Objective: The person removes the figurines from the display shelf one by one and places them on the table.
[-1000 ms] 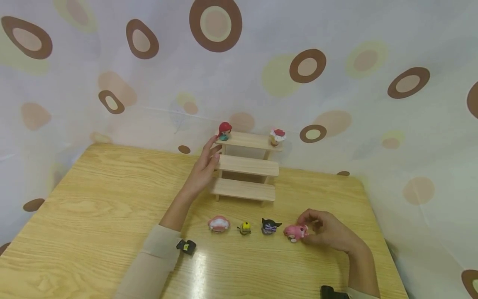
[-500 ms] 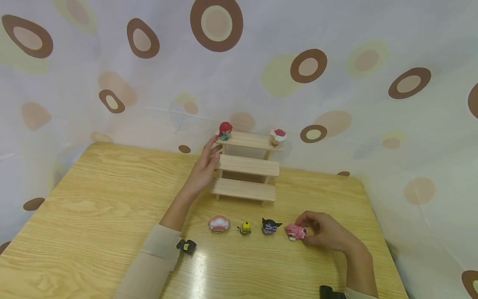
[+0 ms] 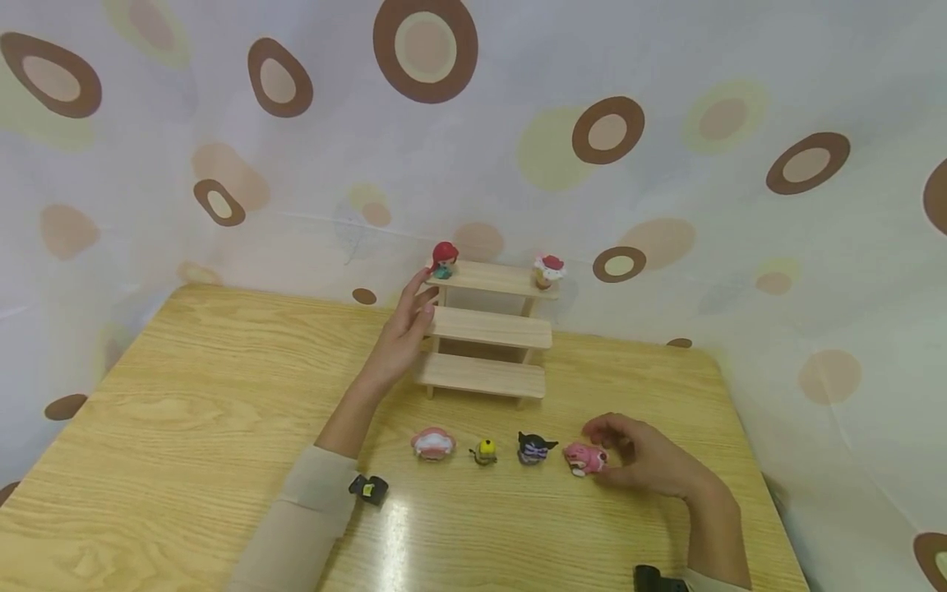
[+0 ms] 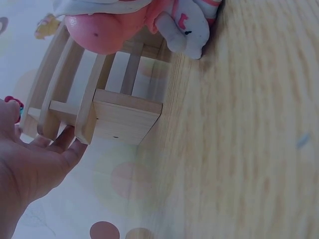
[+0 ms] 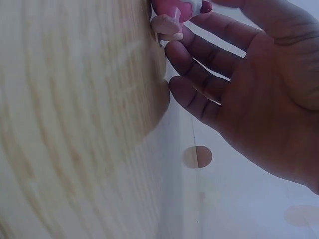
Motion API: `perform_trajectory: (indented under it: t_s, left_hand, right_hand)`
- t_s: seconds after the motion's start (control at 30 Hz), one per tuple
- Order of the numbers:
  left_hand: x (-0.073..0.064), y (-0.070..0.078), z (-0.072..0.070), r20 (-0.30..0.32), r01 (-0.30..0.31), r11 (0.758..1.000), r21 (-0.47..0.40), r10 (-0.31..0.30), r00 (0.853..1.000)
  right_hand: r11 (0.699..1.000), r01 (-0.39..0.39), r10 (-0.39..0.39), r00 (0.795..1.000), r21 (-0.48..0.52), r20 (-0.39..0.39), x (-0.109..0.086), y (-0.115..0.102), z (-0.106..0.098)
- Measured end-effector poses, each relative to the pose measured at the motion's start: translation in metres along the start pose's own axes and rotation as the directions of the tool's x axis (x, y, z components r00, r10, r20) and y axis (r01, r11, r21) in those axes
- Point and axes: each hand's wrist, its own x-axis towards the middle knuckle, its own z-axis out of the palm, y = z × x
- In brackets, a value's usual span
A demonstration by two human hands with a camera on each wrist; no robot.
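Note:
My left hand [image 3: 403, 333] holds the left end of a three-tier wooden display shelf [image 3: 488, 327], thumb at the middle tier and fingers behind. In the left wrist view its fingertips meet the ends of the shelf boards [image 4: 127, 112]. A red-haired figurine [image 3: 445, 260] and a white figurine with a red top [image 3: 549, 270] stand on the top tier. My right hand [image 3: 651, 460] curls its thumb and fingers round a small pink figurine [image 3: 584, 459] low at the table. The right wrist view shows only part of that pink figurine [image 5: 172, 20], between thumb and fingers.
In a row before the shelf sit a pink-and-white figurine [image 3: 433, 444], a small yellow-topped one [image 3: 485, 451] and a black one with a purple bow [image 3: 534, 449]. They stand on a wood-grain table [image 3: 222, 395]. A patterned cloth [image 3: 473, 164] hangs behind.
The pink figurine has turned a little in my right hand, whose index finger now lifts slightly from its top. My left hand stays at the shelf.

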Motion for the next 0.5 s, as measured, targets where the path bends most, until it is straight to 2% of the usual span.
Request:
perform_trajectory:
  t_s: [0.17,0.3,0.4,0.5]
  left_hand:
    - [-0.001,-0.003,0.0,0.007,-0.01,1.0,-0.005,0.01,1.0]
    - [-0.001,-0.004,0.001,0.012,-0.011,1.0,-0.008,0.011,1.0]
    - [0.0,-0.003,0.0,0.012,-0.012,1.0,-0.013,0.012,1.0]
    - [0.0,-0.003,-0.001,0.013,-0.015,1.0,-0.022,0.015,1.0]
  right_hand:
    - [0.999,-0.037,0.038,0.998,0.016,-0.04,-0.001,0.0,0.002]
    - [0.998,-0.043,0.038,0.99,-0.037,-0.133,0.001,-0.001,0.004]
    - [0.997,-0.025,0.006,0.971,-0.075,-0.238,0.007,-0.004,0.006]
    - [0.996,-0.014,-0.016,0.939,-0.084,-0.343,0.015,-0.009,0.008]
